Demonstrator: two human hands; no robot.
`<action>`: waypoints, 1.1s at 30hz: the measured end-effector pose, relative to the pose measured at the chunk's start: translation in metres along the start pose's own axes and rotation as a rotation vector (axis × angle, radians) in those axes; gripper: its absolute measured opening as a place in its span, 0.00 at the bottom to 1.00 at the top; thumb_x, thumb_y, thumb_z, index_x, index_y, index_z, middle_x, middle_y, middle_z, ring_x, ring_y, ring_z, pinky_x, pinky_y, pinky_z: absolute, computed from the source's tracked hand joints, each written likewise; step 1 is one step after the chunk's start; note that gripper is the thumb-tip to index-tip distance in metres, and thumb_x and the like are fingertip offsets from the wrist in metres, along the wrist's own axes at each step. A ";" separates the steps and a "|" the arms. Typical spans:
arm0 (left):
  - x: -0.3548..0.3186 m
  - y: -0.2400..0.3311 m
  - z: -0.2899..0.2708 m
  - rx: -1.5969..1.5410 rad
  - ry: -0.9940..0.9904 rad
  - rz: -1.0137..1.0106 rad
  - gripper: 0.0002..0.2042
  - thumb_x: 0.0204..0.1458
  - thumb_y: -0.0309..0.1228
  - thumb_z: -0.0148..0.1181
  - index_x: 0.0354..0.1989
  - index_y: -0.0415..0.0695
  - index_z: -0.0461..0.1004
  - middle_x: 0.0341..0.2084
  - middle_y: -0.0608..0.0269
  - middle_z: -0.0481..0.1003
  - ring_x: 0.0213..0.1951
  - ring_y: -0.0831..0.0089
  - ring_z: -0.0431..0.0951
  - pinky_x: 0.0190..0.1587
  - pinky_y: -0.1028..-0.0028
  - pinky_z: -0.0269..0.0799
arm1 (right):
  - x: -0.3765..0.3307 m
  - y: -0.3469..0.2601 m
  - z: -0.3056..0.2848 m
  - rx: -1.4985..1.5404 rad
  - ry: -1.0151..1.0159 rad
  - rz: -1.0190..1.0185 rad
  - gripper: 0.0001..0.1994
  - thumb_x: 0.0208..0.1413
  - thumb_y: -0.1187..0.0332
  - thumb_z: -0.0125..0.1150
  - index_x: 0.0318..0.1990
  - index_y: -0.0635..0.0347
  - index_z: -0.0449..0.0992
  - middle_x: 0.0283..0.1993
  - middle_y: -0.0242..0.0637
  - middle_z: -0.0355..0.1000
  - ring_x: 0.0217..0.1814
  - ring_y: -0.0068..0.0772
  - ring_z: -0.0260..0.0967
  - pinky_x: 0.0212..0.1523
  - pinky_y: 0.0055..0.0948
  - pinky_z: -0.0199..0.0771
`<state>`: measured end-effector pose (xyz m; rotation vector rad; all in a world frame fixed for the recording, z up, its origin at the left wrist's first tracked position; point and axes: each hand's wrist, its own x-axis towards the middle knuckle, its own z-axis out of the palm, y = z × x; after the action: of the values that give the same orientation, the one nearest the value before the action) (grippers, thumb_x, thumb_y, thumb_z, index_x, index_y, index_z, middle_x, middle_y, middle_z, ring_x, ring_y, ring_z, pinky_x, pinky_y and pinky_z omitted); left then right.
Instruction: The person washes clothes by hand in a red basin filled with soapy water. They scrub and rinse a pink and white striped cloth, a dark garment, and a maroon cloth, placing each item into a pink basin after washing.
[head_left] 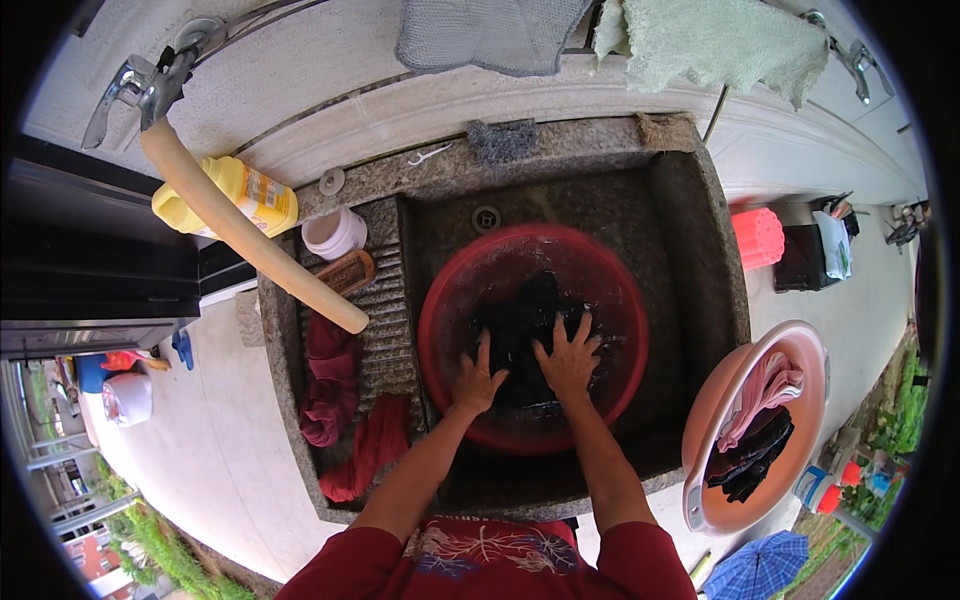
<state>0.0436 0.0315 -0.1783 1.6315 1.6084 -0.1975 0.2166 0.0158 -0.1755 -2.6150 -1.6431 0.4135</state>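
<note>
A red basin (pixel 437 400) of water stands in a dark stone sink (pixel 690 330). Dark wet cloth (pixel 530 325) lies bunched in the water, its shape partly hidden. My left hand (pixel 478 380) rests at the left side of the cloth with the fingers apart. At the right side, my right hand (pixel 568 362) has its fingers spread over the cloth's edge. Neither hand grips anything that I can see. Left of the basin, a maroon cloth (pixel 328 380) and a red cloth (pixel 375 450) lie along the ribbed washboard (pixel 385 330).
A tan hose (pixel 250 230) hangs from the tap (pixel 150 90) over the washboard. Beside it are a yellow jug (pixel 265 200), a white tub (pixel 335 235) and a wooden brush (pixel 347 272). A pink basin (pixel 705 500) of clothes stands right of the sink.
</note>
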 end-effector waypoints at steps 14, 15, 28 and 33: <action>-0.012 0.036 -0.046 -1.876 -0.758 -0.277 0.39 0.46 0.65 0.48 0.61 0.53 0.55 0.57 0.53 0.60 0.58 0.52 0.61 0.52 0.44 0.62 | -0.028 -0.037 -0.072 1.223 -0.043 -0.010 0.19 0.39 0.73 0.54 0.42 0.74 0.71 0.53 0.48 0.62 0.52 0.45 0.64 0.52 0.34 0.65; -0.001 0.023 -0.028 -2.047 -0.755 -0.122 0.34 0.49 0.62 0.48 0.58 0.51 0.59 0.52 0.54 0.65 0.54 0.56 0.66 0.50 0.50 0.67 | -0.046 -0.054 -0.092 1.240 -0.035 -0.071 0.18 0.38 0.73 0.54 0.41 0.74 0.70 0.53 0.47 0.61 0.49 0.44 0.66 0.49 0.33 0.67; -0.030 -0.007 -0.021 -1.590 -0.330 0.220 0.20 0.57 0.49 0.42 0.49 0.49 0.68 0.41 0.60 0.72 0.43 0.66 0.74 0.45 0.63 0.73 | -0.079 -0.120 -0.125 0.558 0.530 -0.488 0.15 0.37 0.59 0.67 0.16 0.56 0.68 0.26 0.36 0.67 0.24 0.40 0.65 0.20 0.35 0.69; 0.004 0.007 -0.032 -1.607 -0.326 0.244 0.17 0.60 0.45 0.40 0.46 0.48 0.70 0.39 0.62 0.73 0.40 0.68 0.75 0.44 0.66 0.73 | -0.043 -0.126 -0.131 0.617 0.477 -0.403 0.13 0.46 0.64 0.59 0.16 0.60 0.68 0.19 0.42 0.67 0.20 0.45 0.69 0.22 0.37 0.71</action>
<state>0.0370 0.0556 -0.1567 0.4296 0.7561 0.7476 0.1185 0.0488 -0.0195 -1.7211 -1.5070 0.2045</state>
